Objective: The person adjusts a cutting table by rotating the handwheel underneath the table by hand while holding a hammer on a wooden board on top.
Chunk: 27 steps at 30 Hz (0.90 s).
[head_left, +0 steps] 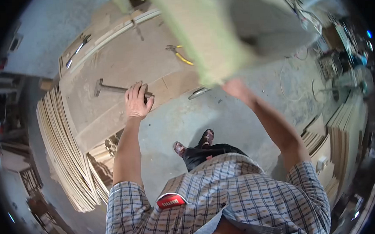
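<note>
My left hand [139, 101] lies over the handle end of a hammer [114, 88] at the near edge of the workbench, fingers stretched out across it and thumb apart. The hammer's head points left. My right hand [236, 89] is closed on the lower corner of a large pale green, foam-like padded piece [209, 39]. That piece is raised over the bench's right side and smeared by motion; a dark grey area shows on its right. Beyond the hammer, yellow-handled pliers [178, 54] lie on the bench, partly close to the padded piece.
The workbench [116, 61] has a wooden top, with another long-handled tool [79, 50] at its far left. Stacked curved wooden strips [66, 153] lean at its left side. Boards [345, 125] stand at right. Cables [285, 84] lie on the floor.
</note>
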{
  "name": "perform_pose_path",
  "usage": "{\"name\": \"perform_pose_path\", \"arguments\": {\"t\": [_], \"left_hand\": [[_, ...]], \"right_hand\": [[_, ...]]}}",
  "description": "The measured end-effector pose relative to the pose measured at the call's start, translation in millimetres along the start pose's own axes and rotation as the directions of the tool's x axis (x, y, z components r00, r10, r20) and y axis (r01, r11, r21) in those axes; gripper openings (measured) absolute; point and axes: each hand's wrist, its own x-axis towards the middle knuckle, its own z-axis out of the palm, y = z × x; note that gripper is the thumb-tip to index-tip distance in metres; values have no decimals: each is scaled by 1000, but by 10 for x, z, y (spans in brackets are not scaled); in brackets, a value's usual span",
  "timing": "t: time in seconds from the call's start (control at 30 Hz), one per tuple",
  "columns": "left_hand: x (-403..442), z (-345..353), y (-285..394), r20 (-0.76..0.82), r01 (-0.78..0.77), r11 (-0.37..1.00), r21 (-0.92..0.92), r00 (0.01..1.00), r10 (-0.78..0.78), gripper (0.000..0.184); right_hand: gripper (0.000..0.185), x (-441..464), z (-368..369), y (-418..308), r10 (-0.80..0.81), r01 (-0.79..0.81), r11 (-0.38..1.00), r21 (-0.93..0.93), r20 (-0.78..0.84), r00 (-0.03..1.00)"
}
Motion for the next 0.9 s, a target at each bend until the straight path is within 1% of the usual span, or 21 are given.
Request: {"name": "perform_pose_path", "arguments": {"t": [0.03,0.07,0.1,0.13,0.17,0.2,0.27,0.3,0.37,0.4,0.43,0.5,0.53,0.6,0.63,0.67,0.73,0.77,0.8,0.83,0.9], "left_hand": [[-14,-101,142,-8,-10,1000,-9,1000,10,69],[-63,-169,286,-16,-20,1000,-21,1000,19,67],[-225,-15,-21,42,32,997,-64,999,-29,67],[-165,24,6,23,18,996,-84,1000,-17,67],[-91,20,-47,4,-3,996,-88,1000,3,66],[-15,-7,-115,-6,13,997,-81,1000,-14,66],[-9,18,-120,6,-3,994,-112,1000,4,66],[-17,30,-131,10,4,993,-120,1000,-3,66],[-13,55,-148,-7,2,994,-108,1000,-3,67],[-8,43,-157,-11,3,994,-107,1000,-4,67],[-19,7,-151,-9,2,994,-111,1000,-3,66],[-36,-70,-131,-30,-6,991,-133,1000,2,64],[-52,-84,-132,-61,-37,985,-171,998,27,62],[-128,-36,-102,-137,-79,989,-122,989,62,54],[-135,115,-193,-161,-121,987,-101,982,104,54],[-91,-27,-121,-73,-72,977,-201,996,58,58],[-200,373,-341,-14,-63,996,-59,998,62,57],[-106,326,-252,79,36,993,-109,996,-28,55],[-77,306,-168,3,8,996,-87,1000,-8,53],[-66,243,-159,4,-7,997,-74,1000,7,53],[-74,228,-146,94,-20,1000,-22,995,22,53]], "right_hand": [[84,196,36,-57,-19,7,826,563,15,1000],[82,521,36,-369,47,-69,875,479,58,997],[80,852,68,-658,113,-144,912,385,100,988],[78,1184,62,-980,178,-213,935,285,142,974],[78,1481,88,-1094,108,-115,992,47,126,986],[79,1782,106,-1215,37,-15,980,-197,109,993],[76,1884,447,-1230,104,-65,951,-301,113,988],[76,1883,460,-1284,104,-62,950,-306,123,987],[67,1906,327,-1410,113,-59,936,-347,138,984],[58,1873,262,-1423,54,-27,935,-354,69,996],[58,1865,264,-1431,57,-32,935,-354,60,997],[58,1856,312,-1281,56,-36,952,-303,56,997],[58,1822,321,-1163,52,-38,966,-255,48,997],[58,1759,284,-876,84,-82,980,-178,0,996],[58,1736,154,-744,118,-122,979,-166,-33,992],[58,1680,37,-645,159,-168,973,-158,-68,985],[58,1514,-120,-494,231,-245,961,-127,-111,966],[58,1447,-151,-468,252,-266,958,-110,-128,959],[58,1365,-155,-466,268,-281,955,-90,-138,954],[58,1306,-153,-469,283,-294,954,-66,-141,949],[58,1200,-57,-450,311,-318,948,-27,-151,938]]}}
